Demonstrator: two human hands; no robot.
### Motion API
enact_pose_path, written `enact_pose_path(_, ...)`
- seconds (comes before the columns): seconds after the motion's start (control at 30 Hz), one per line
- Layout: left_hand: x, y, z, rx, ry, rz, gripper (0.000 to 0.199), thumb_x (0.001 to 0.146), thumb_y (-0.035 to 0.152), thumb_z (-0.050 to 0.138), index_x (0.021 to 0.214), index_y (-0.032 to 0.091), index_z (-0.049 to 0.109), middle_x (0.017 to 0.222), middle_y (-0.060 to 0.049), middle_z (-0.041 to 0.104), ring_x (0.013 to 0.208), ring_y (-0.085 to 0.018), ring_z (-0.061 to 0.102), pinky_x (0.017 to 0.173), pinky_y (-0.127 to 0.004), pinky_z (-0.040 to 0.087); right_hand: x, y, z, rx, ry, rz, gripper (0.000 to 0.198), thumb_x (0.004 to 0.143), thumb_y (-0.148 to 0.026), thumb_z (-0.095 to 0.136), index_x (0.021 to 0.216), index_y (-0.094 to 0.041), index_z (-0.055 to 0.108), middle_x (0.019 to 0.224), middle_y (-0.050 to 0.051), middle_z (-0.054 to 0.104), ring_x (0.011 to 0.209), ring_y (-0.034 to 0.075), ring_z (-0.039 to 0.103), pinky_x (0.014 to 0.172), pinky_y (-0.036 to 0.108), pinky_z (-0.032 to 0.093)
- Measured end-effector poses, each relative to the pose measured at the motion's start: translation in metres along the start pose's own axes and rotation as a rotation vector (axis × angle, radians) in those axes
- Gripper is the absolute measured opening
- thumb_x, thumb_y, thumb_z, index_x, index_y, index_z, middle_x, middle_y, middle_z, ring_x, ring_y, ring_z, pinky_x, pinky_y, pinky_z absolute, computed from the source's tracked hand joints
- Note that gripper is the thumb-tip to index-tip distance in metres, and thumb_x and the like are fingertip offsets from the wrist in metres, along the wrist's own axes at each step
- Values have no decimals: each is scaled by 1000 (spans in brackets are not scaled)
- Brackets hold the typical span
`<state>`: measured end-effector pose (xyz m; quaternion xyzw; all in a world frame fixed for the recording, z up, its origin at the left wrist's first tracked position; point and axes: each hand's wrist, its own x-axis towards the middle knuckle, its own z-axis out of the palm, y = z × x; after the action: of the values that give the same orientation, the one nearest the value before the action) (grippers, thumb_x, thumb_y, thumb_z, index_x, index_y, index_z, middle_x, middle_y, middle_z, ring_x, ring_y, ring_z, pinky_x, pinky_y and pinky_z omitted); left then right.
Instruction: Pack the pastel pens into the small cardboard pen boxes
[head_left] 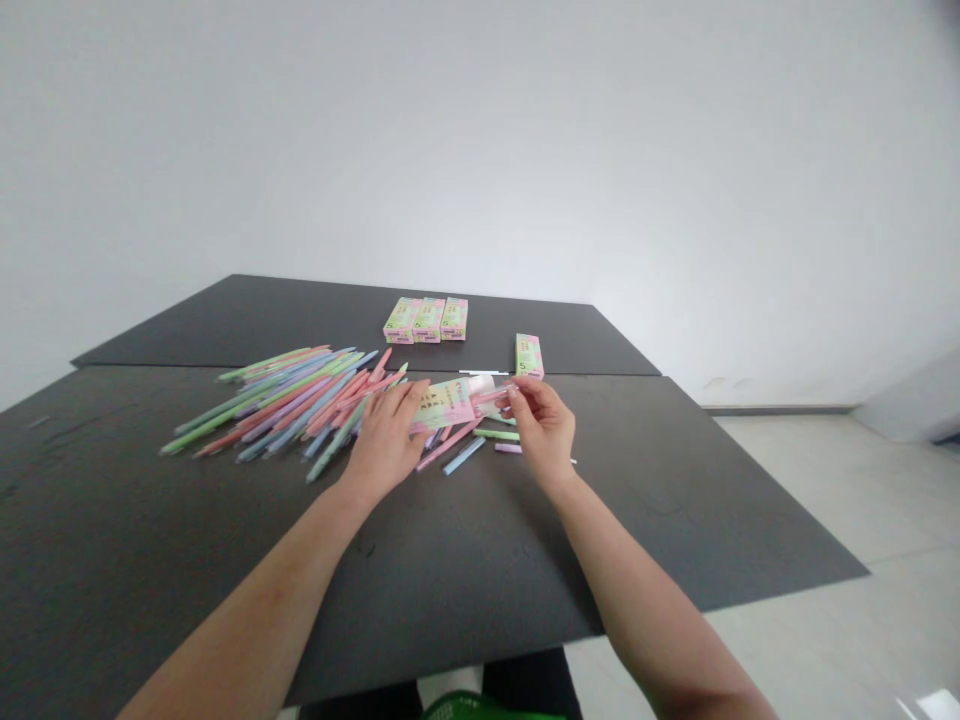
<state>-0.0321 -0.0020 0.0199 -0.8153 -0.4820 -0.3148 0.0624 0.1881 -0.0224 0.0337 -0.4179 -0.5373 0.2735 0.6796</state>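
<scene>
Pink-green box [448,403] is in my left grip [388,430] over the worktop [450,570], right grip [545,425] pinching what look like sticks [490,396] at its open end, so I reckon I'm mid-loading, and the next move just wants the box held steady and a straight push.

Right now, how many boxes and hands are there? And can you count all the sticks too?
Boxes: 5 (3 in a row, 1 alone, 1 held)
Hands: 2 (left hand, right hand)
Total: 7
The sticks overlap too much to count, so they're left out.
</scene>
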Motion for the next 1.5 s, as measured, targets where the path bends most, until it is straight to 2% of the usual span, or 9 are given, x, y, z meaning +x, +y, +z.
enact_pose_path(0.1, 0, 0, 0, -2, -5, -3, 62, 78, 18, 57, 138, 17, 43, 133, -15, 53, 125, -33, 47, 108, -49, 36, -1, 4, -2, -132, -31, -46, 21, 88, -34, 64, 103, -21, 67, 86, 3, 70, 70, 14, 68, 60, 26, 55)
enact_pose_path(0.27, 0, 1, 0, 17, -4, 9, 60, 79, 18, 56, 138, 17, 42, 134, -15, 52, 125, -32, 47, 108, -48, 35, 1, -1, -4, -406, -100, -252, 16, 90, -28, 60, 99, -22, 72, 94, 7, 70, 81, 16, 65, 65, 27, 52)
enact_pose_path(0.63, -1, 1, 1, 4, -29, 18, 62, 80, 19, 55, 140, 19, 41, 134, -14, 53, 127, -32, 46, 109, -49, 33, 1, 7, -1, -569, -223, -361, 19, 93, -27, 56, 102, -23, 72, 100, 8, 72, 93, 21, 64, 88, 38, 50)
enact_pose_path(0.83, -1, 2, 1, 8, -24, 19, 62, 79, 19, 56, 139, 17, 42, 134, -15, 53, 125, -33, 47, 109, -50, 33, -2, 7, 0, -601, -204, -265, 16, 91, -29, 58, 98, -21, 70, 86, 5, 71, 78, 19, 63, 77, 33, 50)
enact_pose_path(1.1, -1, 3, -1, -9, -32, -1, 61, 80, 20, 55, 139, 19, 42, 134, -15, 54, 127, -33, 47, 109, -50, 33, -2, 7, 0, -510, -252, -373, 19, 92, -20, 52, 99, -22, 70, 101, 8, 73, 95, 20, 65, 89, 37, 50)
enact_pose_path(1.27, -1, 3, 0, 0, -26, 12, 62, 80, 19, 56, 139, 18, 41, 135, -15, 52, 128, -32, 45, 109, -49, 33, -4, 7, 1, -496, -252, -354, 20, 91, -19, 51, 100, -22, 68, 102, 8, 71, 96, 20, 64, 81, 35, 52)
enact_pose_path(1.4, -1, -1, 2, 8, 7, -11, 63, 79, 19, 58, 139, 18, 40, 135, -15, 52, 127, -32, 46, 109, -49, 34, -8, 3, 0, -476, -191, -349, 17, 88, -17, 50, 97, -21, 64, 94, 7, 67, 78, 17, 60, 66, 30, 49)
enact_pose_path(1.5, -1, -5, 3, 5, 47, -39, 64, 79, 22, 61, 139, 17, 40, 134, -16, 52, 128, -33, 45, 109, -48, 34, -14, 0, 1, -470, -193, -363, 13, 85, -15, 50, 90, -20, 61, 83, 4, 61, 68, 16, 55, 63, 29, 46)
